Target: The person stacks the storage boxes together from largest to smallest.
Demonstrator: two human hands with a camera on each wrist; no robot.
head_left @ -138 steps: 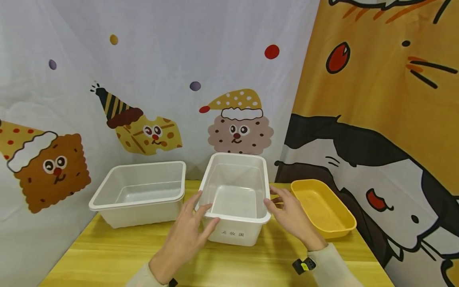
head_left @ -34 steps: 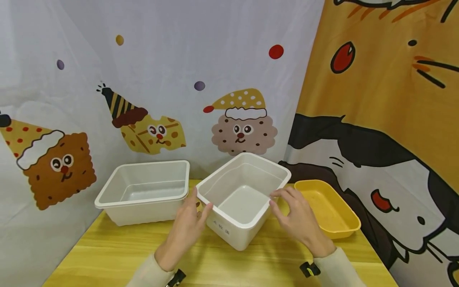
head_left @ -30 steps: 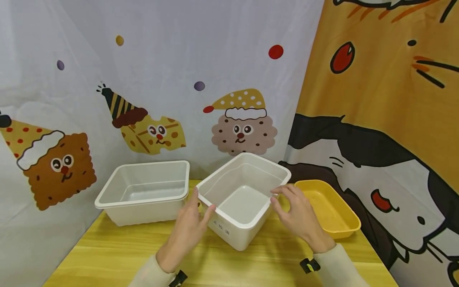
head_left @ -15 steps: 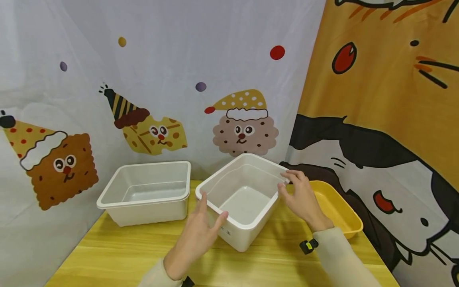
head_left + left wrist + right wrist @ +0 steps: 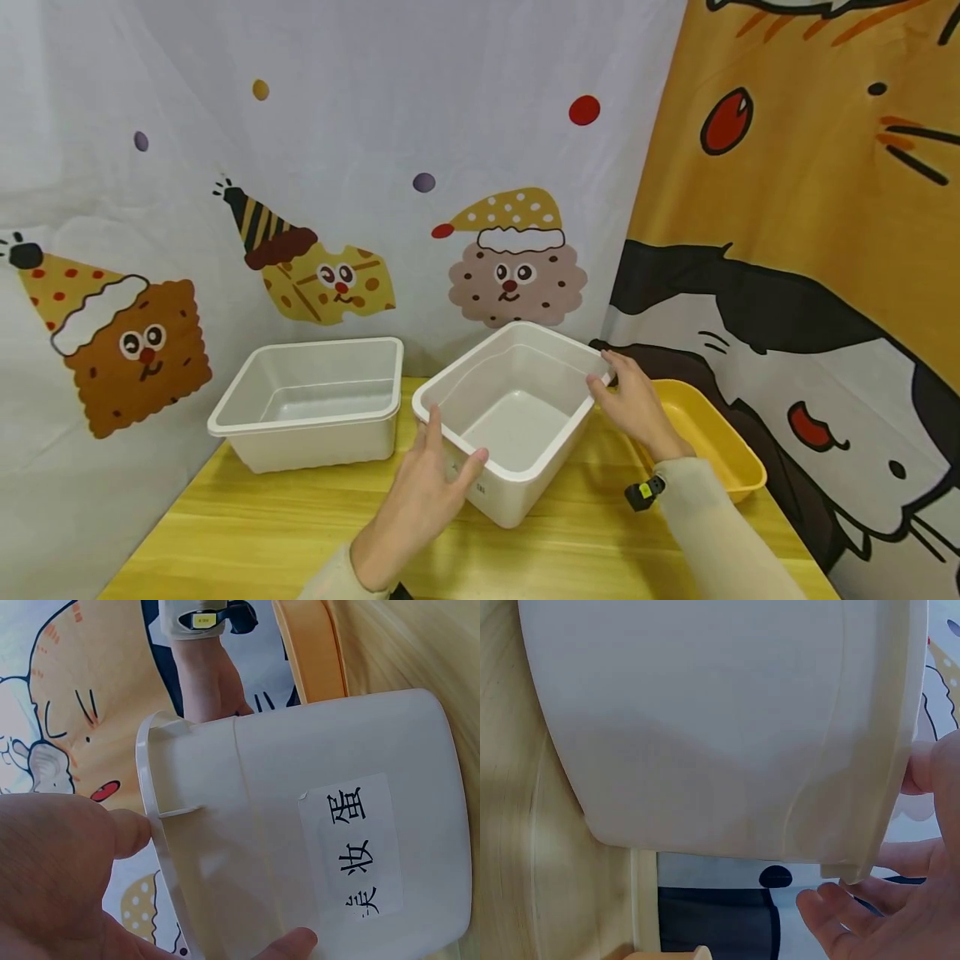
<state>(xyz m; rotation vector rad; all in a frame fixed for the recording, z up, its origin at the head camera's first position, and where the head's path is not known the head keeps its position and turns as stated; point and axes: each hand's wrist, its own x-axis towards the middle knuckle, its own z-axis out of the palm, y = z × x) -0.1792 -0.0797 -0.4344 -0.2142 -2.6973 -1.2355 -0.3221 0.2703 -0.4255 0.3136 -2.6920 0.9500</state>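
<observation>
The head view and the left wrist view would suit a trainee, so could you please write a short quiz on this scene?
1. True or false: in the head view, the yellow tray stands to the right of the middle white bin.
2. Multiple choice: the left hand and the right hand are both at which container?
A) the yellow tray
B) the left-hand white bin
C) the middle white bin
3. Fill in: in the left wrist view, the label bears characters coloured ____.

Key: 1. True. 2. C. 3. Black.

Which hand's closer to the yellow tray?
Right. The right hand is just left of the yellow tray; the left hand is farther, at the near-left of the middle white bin.
</observation>
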